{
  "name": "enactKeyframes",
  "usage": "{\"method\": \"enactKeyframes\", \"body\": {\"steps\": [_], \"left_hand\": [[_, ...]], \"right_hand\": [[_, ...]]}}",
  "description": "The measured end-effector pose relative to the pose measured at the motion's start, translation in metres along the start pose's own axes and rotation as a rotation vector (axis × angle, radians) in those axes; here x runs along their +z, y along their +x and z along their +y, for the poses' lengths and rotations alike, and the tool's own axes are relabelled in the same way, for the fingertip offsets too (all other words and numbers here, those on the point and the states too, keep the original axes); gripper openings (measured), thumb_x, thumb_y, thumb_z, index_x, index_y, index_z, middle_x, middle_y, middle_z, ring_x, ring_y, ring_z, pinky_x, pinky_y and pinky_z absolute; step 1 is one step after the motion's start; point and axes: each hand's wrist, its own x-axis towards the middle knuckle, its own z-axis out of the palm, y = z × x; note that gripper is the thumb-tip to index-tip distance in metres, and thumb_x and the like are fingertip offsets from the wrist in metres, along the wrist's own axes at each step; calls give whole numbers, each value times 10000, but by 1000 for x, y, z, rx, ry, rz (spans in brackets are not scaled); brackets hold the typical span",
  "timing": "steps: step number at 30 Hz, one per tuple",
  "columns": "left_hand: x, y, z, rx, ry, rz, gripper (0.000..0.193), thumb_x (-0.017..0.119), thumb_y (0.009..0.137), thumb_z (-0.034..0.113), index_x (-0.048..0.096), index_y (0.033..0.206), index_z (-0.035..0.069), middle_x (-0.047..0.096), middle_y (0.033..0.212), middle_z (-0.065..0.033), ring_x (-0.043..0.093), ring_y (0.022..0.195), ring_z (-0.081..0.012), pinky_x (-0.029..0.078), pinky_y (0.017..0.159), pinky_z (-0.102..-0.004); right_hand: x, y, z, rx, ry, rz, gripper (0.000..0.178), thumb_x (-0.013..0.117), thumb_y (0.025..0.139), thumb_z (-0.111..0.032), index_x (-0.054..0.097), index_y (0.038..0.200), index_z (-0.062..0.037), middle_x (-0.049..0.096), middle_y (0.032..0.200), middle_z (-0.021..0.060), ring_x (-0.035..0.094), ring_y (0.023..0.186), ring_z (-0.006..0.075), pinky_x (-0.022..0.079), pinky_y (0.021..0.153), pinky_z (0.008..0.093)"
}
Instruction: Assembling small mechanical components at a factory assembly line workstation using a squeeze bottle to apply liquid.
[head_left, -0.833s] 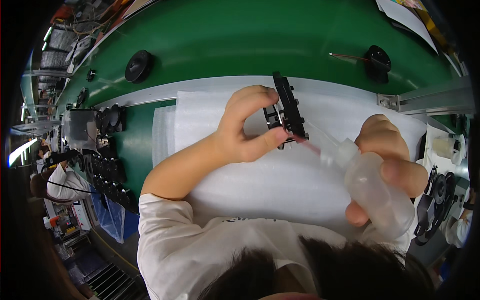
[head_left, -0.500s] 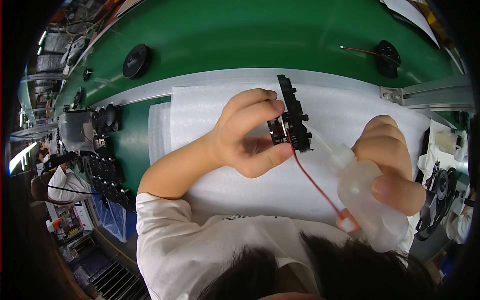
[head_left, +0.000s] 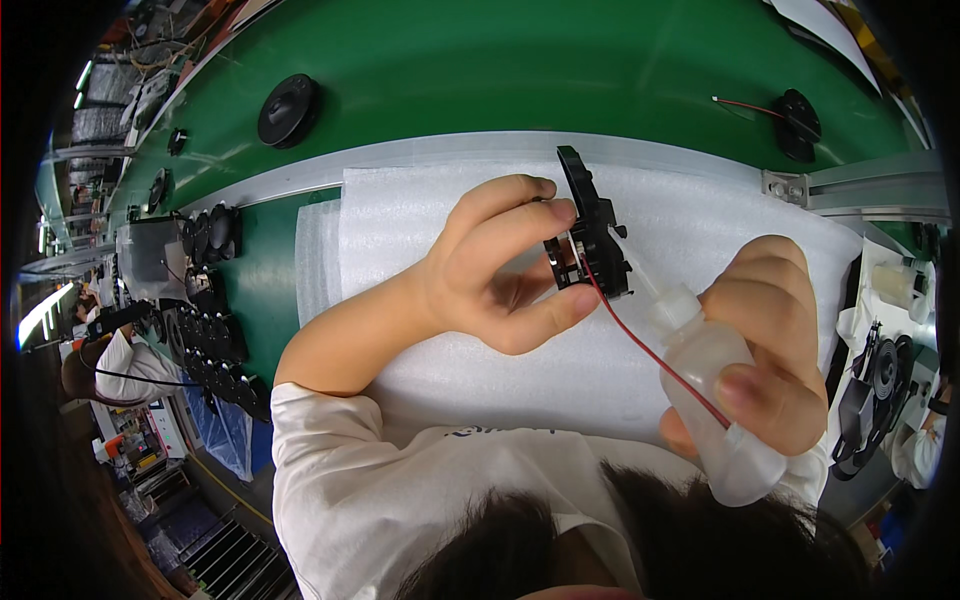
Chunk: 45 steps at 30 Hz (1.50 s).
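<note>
My left hand [head_left: 505, 265] grips a black plastic motor part [head_left: 598, 245] by its edge, the part standing on its side above the white foam sheet [head_left: 400, 220]. A red wire lead [head_left: 655, 355] hangs from the part and crosses in front of the bottle, a small whitish connector at its end. Wrapped round a translucent squeeze bottle [head_left: 705, 370] are the fingers of my right hand [head_left: 765, 330]. The bottle's thin nozzle [head_left: 640, 262] points up at the part's right face; whether the tip touches cannot be made out.
Beyond a metal rail [head_left: 480, 150] runs a green belt [head_left: 550, 70] carrying a round black part [head_left: 288, 110] and another with a wire [head_left: 797, 125]. Several black parts [head_left: 215, 335] stand in rows at the left. A black fan-like unit [head_left: 880, 370] lies at the right.
The motor part has shifted slightly right and turned a little. The bottle has moved slightly left, and the wire now lies across its front. On the belt, the black parts have moved right.
</note>
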Motion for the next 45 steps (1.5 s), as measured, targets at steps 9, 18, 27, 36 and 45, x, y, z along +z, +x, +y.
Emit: {"method": "enactKeyframes", "body": {"steps": [9,18,27,36,45], "left_hand": [[-6,-16,2,-370,-254,54,466,687,609,3,525,1027,132,447,1032,-178,482,878,-292,425,727,-344],[-5,-13,-2,-257,-129,113,584,702,589,-28,469,1103,119,402,1051,-162,489,860,-244,444,579,-228],[-10,-4,8,-575,-445,15,780,735,583,-10,271,1205,71,385,1116,-157,469,996,-228,416,831,-338],[-11,-2,14,-939,-772,119,716,734,624,23,265,1165,45,412,1108,-122,465,1011,-173,433,847,-322],[-11,5,14,-961,-843,64,687,731,632,28,275,1146,26,466,1047,-119,506,955,-164,454,807,-314]], "right_hand": [[7,1,-1,5,4,-11,505,645,684,-241,389,1107,-136,482,827,131,408,611,220,306,531,347],[18,-3,6,-64,-2,55,494,646,689,-229,397,1102,-124,485,782,131,397,567,209,309,506,332],[11,-5,10,-105,-19,0,501,668,680,-238,404,1090,-126,490,801,129,419,579,214,321,504,328],[10,-6,8,-119,-20,-29,539,662,701,-275,370,1136,-148,480,857,135,431,638,232,336,521,352],[7,-6,8,-58,-34,-43,527,654,707,-246,378,1146,-150,478,862,136,430,650,243,349,549,362]]}}
